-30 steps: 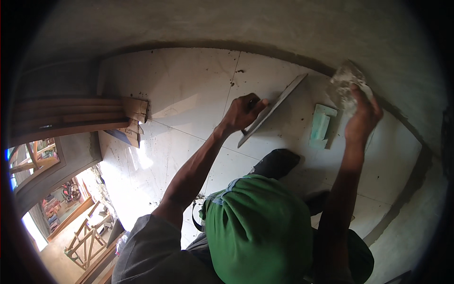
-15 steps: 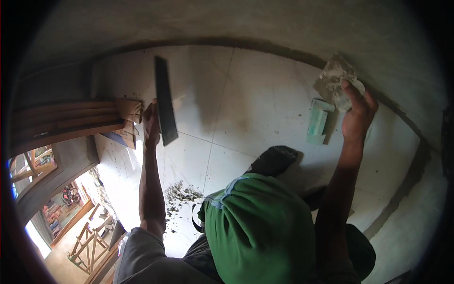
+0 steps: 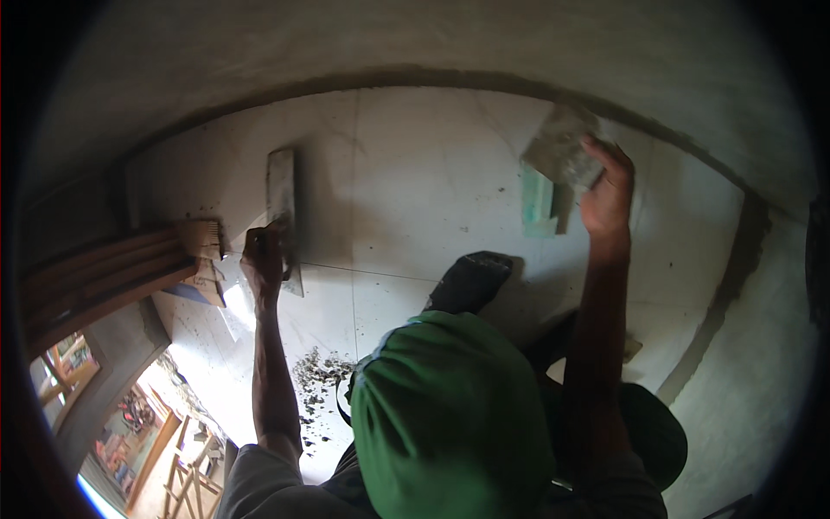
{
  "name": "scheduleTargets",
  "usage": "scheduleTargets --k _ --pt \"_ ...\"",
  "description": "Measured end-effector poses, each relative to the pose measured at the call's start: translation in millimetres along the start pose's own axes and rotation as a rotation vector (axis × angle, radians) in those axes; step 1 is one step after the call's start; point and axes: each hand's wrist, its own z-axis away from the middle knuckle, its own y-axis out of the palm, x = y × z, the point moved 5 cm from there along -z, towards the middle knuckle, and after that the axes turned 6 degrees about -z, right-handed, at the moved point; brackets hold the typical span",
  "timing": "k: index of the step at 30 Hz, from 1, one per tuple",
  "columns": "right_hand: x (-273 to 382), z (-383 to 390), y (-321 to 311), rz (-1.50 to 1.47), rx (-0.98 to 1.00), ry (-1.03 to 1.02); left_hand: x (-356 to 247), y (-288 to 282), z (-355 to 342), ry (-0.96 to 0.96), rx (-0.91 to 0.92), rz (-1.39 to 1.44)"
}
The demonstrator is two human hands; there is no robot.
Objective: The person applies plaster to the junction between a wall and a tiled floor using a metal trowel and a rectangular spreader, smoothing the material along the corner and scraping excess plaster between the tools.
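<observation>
My left hand (image 3: 262, 259) is closed round the handle of a long, rectangular steel trowel (image 3: 281, 186), whose blade points away from me over the white tiled floor. Whether the blade touches the tile I cannot tell. At the far right, my right hand (image 3: 610, 192) grips a flat, squarish plate (image 3: 553, 143) smeared with grey-white mortar, its thumb on top. Partly beneath that plate in the picture lies a pale green float (image 3: 538, 203) on the floor.
Grey mortar bands (image 3: 415, 78) run along the floor's far and right edges, against the wall. Crumbs of debris (image 3: 318, 370) lie near my left forearm. Stacked brown boards with cardboard (image 3: 201, 238) stand at left. A dark shoe (image 3: 475, 278) and green cloth (image 3: 454, 415) fill the lower middle.
The trowel has come down nearer me and turned, showing more of its face. The plate now overlaps the green float. The whole view has shifted a little.
</observation>
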Motion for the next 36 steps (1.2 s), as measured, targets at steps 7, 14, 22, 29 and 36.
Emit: scheduleTargets --k 7,14,22,29,36 --pt "-15 -15 30 -0.071 0.007 0.116 -14 15 40 0.080 -0.166 -0.208" --pt "49 -11 9 -0.004 0.009 0.003 -227 91 71 0.091 0.311 0.527" --pt "69 28 -40 -0.051 -0.088 -0.100 -402 178 92 0.468 0.362 0.208" --pt "55 49 -46 0.182 -0.156 -0.166 -341 168 69 0.134 0.840 0.963" --pt "5 45 82 0.715 0.339 -0.267 -287 129 65 -0.229 0.942 1.376"
